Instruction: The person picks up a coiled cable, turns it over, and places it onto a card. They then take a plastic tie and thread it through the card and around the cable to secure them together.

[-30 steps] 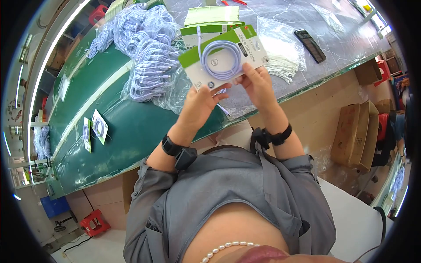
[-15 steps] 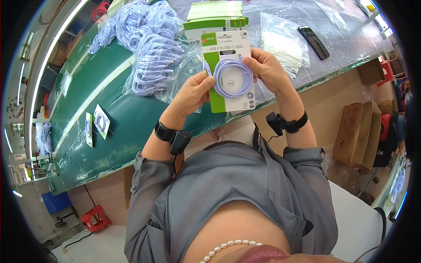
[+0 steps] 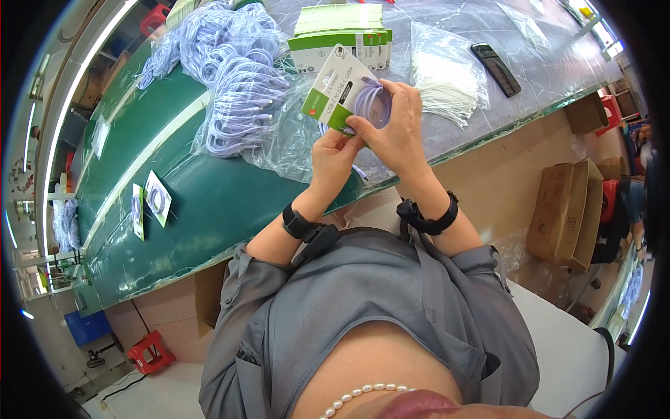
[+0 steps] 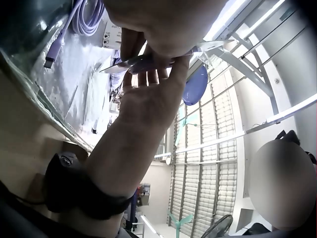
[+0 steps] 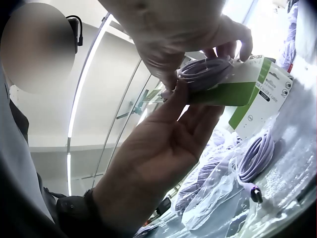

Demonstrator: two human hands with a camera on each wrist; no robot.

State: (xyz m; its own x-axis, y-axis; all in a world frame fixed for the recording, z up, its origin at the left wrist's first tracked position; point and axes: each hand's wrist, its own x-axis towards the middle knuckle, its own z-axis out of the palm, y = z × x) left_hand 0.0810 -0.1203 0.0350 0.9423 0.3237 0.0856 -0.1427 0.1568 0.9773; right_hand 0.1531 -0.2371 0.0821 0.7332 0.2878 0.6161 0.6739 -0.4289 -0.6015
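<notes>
A white and green "USB-C to USB-C cable" card [image 3: 333, 84] is held up over the table, tilted, with a coiled lilac cable [image 3: 364, 103] against its front. My right hand [image 3: 401, 140] grips the coil end, with the thumb near the lower edge and fingers across the far edge. At the lower edge my left hand [image 3: 331, 164] pinches the card; the right wrist view shows its thumb by the coil and its fingers beneath. Another lilac coil [image 5: 257, 156] lies on the table below the hands, its connector [image 4: 53, 54] pointing toward the table edge.
Bagged lilac cables [image 3: 241, 105] are heaped on the left. Behind the hands stands a stack of green and white cards [image 3: 338, 21]. To the right are a bag of thin white strips [image 3: 447, 91] and a phone [image 3: 495, 68]. Two cards with cables [image 3: 158, 199] stand far left.
The card was turned upright facing me, then tilted left with its printed top toward the left. My right hand moved from its side edge to around the coil; the left moved to the lower edge.
</notes>
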